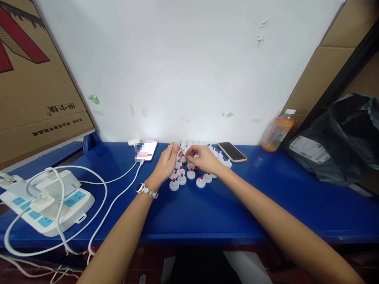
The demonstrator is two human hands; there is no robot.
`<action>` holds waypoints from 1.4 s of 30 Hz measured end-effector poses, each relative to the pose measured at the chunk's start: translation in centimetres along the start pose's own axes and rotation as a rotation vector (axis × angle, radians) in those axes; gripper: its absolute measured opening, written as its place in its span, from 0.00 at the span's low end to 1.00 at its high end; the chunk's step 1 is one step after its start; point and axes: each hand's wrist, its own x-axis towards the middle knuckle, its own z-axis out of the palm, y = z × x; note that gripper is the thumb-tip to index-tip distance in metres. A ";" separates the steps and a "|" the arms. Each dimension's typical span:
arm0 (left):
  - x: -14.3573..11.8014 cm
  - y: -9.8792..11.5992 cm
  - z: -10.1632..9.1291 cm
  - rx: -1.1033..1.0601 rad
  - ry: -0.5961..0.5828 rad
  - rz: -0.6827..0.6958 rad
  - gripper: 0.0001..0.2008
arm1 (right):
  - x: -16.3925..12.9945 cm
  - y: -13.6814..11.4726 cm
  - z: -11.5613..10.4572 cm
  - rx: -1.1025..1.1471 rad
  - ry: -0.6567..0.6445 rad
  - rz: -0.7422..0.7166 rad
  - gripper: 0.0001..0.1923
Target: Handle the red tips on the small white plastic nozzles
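Small white round caps with spouts stand in a group on the blue table; those at the front, such as a cap (200, 182) and another cap (174, 185), carry red tips. Behind them, caps with bare white spouts (227, 163) are packed near the wall. My left hand (168, 161), with a silver watch on its wrist, closes at the group's left side around something mostly hidden by its fingers. My right hand (203, 158) meets it from the right, thumb and forefinger pinched beside a red tip (182, 155). Whether that tip is in the pinch is too small to tell.
A lit phone (147, 150) on a charging cable lies left of the caps, a dark phone (232, 151) right. A power strip (50, 209) with looping white cables occupies the left. An orange drink bottle (278, 132) and a black plastic bag (334, 142) stand right.
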 end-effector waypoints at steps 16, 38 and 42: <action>-0.7 1.0 2.6 -0.219 -0.025 -0.089 0.22 | -2.7 -1.2 0.2 0.708 0.054 0.060 0.18; 0.8 -2.9 -1.7 0.457 -0.160 0.077 0.12 | -0.3 1.9 -0.2 0.388 0.304 0.040 0.10; 0.7 -3.3 -1.7 0.453 -0.250 0.022 0.08 | 0.7 1.8 0.3 0.275 0.287 0.033 0.08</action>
